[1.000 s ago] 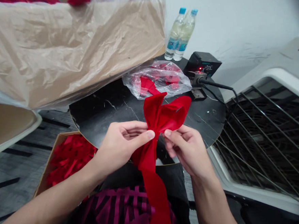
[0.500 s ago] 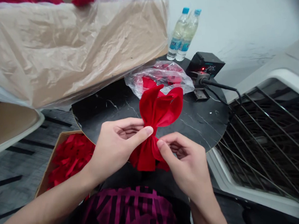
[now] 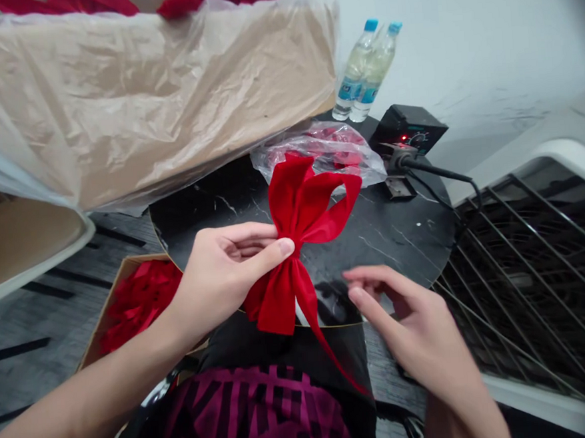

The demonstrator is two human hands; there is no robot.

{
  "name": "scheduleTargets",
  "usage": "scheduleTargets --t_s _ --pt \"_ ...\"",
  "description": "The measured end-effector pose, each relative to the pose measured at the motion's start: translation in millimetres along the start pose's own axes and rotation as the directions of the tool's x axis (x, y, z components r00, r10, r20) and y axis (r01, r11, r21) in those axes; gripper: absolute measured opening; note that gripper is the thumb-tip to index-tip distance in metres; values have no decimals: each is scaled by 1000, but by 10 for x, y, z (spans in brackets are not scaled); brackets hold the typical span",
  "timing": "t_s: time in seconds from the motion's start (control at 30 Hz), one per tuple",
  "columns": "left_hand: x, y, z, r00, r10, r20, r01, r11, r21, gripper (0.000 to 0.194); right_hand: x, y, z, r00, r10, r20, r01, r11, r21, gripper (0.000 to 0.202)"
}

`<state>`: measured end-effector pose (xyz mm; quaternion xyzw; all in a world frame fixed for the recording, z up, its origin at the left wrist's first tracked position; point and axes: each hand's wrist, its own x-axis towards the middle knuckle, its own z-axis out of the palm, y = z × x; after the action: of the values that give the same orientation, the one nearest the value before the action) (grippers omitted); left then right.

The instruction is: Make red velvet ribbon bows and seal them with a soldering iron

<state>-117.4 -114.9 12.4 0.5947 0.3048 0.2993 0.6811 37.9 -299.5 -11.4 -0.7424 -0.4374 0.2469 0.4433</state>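
Note:
A red fabric bow [image 3: 302, 208] is pinched at its gathered middle between the thumb and fingers of my left hand [image 3: 230, 267]. Its loops fan out above the grip, and flat tails hang below. One narrow red tail trails down to the right over my lap. My right hand [image 3: 404, 311] is apart from the bow, to its lower right, with a gap between thumb and forefinger and nothing in it.
Behind the bow, a clear plastic bag [image 3: 328, 153] with red pieces lies on the black round table [image 3: 398, 231]. Two bottles [image 3: 362, 74], a black box with a red light [image 3: 409, 131], a large plastic-covered carton [image 3: 173, 87] and a carton of red ribbons [image 3: 142, 296] surround it.
My right hand has let go of the bow and moved right, its fingers parting. The narrow tail now hangs free, and the bow has turned slightly in my left hand.

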Motion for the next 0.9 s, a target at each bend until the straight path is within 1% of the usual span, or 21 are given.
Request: scheduleTargets --t_s 0.03,0.1,0.17,0.23,0.3,0.37,0.43,0.47,0.53,0.6,0.67,0.73,0.77,0.8,0.9 --pt "-3 21 12 1000 -5 24 5 1000 3 24 25 -45 71 998 -33 -59 35 999 36 18" --pt "-10 57 35 997 -11 80 10 1000 3 24 79 -147 268 993 -81 -84 92 985 143 16" --pt "-12 83 40 991 -17 130 18 1000 -8 24 119 -233 458 985 -80 -150 115 963 243 9" --pt "-6 95 20 985 -31 172 40 998 -47 24 139 -279 572 979 -49 -196 114 936 332 6" --pt "4 92 -15 975 -66 211 90 990 -105 24 147 -282 595 983 -24 -181 99 903 417 12" --pt "11 78 -43 962 -109 251 148 979 -143 23 155 -254 557 990 -9 -144 77 876 476 14" --pt "5 62 -52 955 -134 265 162 983 -90 22 169 -216 497 996 8 -94 39 876 480 13" --pt "-5 54 -48 958 -123 257 135 991 -26 21 179 -201 466 998 16 -64 16 883 469 11" --pt "-32 45 -30 971 -59 232 31 992 123 20 202 -191 411 999 26 -28 -11 892 451 12" --pt "-62 40 -10 977 38 208 -84 973 217 20 227 -209 377 998 34 -59 -3 884 468 15" --pt "-85 37 -1 977 97 190 -142 959 243 20 249 -241 383 991 71 -116 -1 858 513 15" --pt "-91 30 -6 981 103 164 -139 965 222 21 261 -266 439 980 137 -145 -28 815 578 13" --pt "-87 24 -13 984 81 156 -110 976 190 22 264 -270 482 974 168 -151 -39 784 620 12" --pt "-78 15 -22 987 47 155 -70 987 143 23 264 -267 530 969 198 -149 -47 739 673 11" --pt "-37 -22 -57 983 -59 174 64 998 -23 23 273 -215 655 965 250 -82 -72 551 831 13"
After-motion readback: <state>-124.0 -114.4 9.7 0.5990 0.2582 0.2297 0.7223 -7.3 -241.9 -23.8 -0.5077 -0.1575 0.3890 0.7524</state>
